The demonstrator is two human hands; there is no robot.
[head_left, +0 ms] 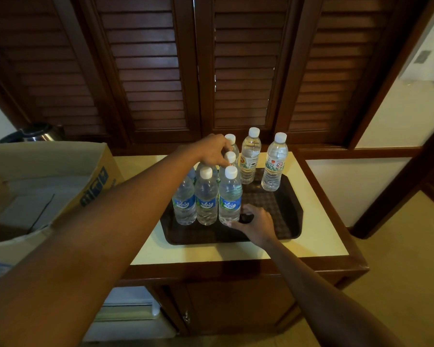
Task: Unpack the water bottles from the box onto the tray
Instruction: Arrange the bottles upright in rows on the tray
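Note:
Several clear water bottles with white caps stand on a dark brown tray (pixel 287 216) on a cream counter top. Three blue-labelled bottles form the front row (pixel 206 196), with more behind them. Two bottles with pale labels (pixel 249 159) (pixel 274 166) stand at the tray's back right. My left hand (pixel 211 150) reaches over the group, its fingertips pinching the neck of a second-row bottle (pixel 230 157). My right hand (pixel 257 222) rests low on the tray, thumb and fingers around the base of the front right bottle (pixel 229 196). The open cardboard box (pixel 35 184) sits to the left.
A metal kettle (pixel 35 132) stands behind the box. Dark louvred wooden doors (pixel 211 71) rise close behind the counter. The counter (pixel 318 234) ends in a wooden edge at front and right, with floor beyond. Bare tray surface lies right of the front row.

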